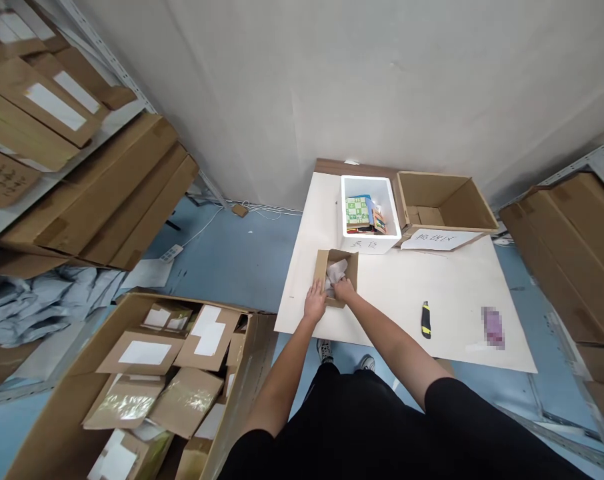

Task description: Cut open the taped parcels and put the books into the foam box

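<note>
carton (pixel 321 267): on the table (pixel 387 293), front left, opening up, long axis running away from the person
left hand (pixel 315 302): on its near left corner, grip unclear
right hand (pixel 344 289): inside, at pale wrapping (pixel 337 269), grip unclear
foam box (pixel 375 246): just beyond, books (pixel 358 211) inside

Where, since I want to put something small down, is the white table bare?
Bare: the table between small carton and utility knife, beyond the right forearm; also between knife and brown box. Crowded: the back, with brown box and white bin; the front left, where left hand and right hand are at the carton.
</note>
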A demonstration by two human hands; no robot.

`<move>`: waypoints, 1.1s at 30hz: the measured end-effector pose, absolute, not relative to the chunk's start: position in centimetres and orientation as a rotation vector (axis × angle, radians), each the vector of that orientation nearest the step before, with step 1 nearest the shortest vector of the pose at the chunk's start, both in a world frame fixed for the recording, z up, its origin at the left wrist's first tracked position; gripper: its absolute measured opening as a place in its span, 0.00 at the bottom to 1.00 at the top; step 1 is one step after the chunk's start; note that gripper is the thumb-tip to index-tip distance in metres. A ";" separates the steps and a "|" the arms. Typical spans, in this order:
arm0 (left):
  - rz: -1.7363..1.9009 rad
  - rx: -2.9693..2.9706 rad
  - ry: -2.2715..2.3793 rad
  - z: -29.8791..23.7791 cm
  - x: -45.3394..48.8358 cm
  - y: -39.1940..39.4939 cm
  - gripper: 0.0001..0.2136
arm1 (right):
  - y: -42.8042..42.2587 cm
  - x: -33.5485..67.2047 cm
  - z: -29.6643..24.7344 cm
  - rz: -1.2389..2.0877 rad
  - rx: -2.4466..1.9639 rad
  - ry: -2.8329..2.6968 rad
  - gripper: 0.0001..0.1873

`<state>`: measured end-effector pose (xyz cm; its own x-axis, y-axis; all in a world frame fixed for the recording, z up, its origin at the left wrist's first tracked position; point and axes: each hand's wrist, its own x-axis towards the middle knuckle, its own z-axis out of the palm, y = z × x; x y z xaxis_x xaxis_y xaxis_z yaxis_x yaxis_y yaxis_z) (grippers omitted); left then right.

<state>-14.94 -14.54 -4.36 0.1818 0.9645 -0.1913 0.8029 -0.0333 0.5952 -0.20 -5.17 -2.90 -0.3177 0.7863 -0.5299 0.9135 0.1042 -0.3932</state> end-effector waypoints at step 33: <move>0.269 2.619 0.431 3.4 46.7 -26.9 0.06 | -45.3 58.1 1.8 -0.055 3.404 1.326 0.08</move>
